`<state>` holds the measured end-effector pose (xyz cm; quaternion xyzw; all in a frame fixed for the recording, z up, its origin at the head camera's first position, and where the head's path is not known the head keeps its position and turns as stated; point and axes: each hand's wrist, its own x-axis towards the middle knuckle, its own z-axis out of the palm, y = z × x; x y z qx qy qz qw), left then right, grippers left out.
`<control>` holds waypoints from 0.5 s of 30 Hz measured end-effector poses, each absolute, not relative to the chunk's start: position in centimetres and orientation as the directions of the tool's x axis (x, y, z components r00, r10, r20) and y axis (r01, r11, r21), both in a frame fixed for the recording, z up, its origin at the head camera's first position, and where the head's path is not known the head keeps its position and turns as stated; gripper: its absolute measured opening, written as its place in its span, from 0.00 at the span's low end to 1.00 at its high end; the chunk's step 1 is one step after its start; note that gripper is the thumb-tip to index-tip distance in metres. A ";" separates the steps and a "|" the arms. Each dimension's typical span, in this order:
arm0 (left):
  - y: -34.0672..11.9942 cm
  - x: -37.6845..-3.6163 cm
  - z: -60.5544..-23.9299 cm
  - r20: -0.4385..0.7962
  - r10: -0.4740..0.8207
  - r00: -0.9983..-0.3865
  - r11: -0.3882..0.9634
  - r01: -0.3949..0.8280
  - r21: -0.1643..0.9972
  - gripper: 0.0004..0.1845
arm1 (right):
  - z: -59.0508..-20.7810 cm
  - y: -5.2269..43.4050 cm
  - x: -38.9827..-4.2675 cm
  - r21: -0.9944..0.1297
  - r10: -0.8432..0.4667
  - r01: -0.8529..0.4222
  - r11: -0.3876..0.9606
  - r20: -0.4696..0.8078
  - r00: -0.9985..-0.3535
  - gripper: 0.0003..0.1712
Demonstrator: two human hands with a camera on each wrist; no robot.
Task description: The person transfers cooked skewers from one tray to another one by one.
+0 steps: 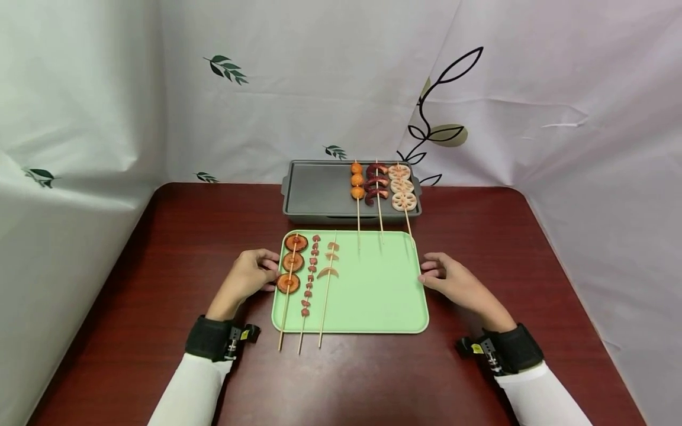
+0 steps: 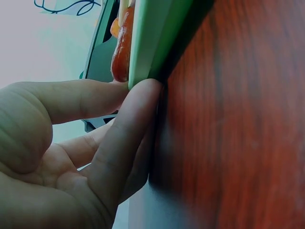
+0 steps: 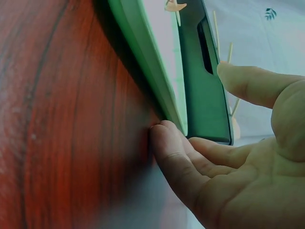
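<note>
While the green tray (image 1: pixel 373 296) lies at the table's (image 1: pixel 160 248) middle, the left hand (image 1: pixel 247 278) and right hand (image 1: pixel 453 281) rest loosely, fingertips touching its left and right edges.

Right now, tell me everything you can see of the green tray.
The green tray is a pale mint rectangle with rounded corners and a low raised rim, plastic by its look. It lies flat on the dark red wooden table, just in front of the grey griddle pan. Three skewers lie on its left part, sticks overhanging the near edge. The left hand touches its left rim, the right hand its right rim, fingertips at the edge.
</note>
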<state>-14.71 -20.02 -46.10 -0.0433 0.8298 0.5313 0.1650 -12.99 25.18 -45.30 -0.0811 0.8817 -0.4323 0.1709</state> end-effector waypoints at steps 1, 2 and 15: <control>-20.0 -14.7 -46.1 -0.318 0.107 -0.942 0.432 -0.244 0.868 0.18 | -45.2 25.2 -13.0 -0.789 -0.292 0.006 0.614 -0.235 -0.927 0.39; -20.0 -14.7 -46.1 -0.317 0.110 -0.942 0.431 -0.242 0.869 0.19 | -45.1 25.2 -13.0 -0.788 -0.297 0.004 0.615 -0.236 -0.925 0.40; -20.0 -14.6 -46.1 -0.307 0.121 -0.944 0.411 -0.234 0.881 0.20 | -41.8 26.4 -13.6 -0.852 -0.212 0.020 0.523 -0.154 -0.965 0.46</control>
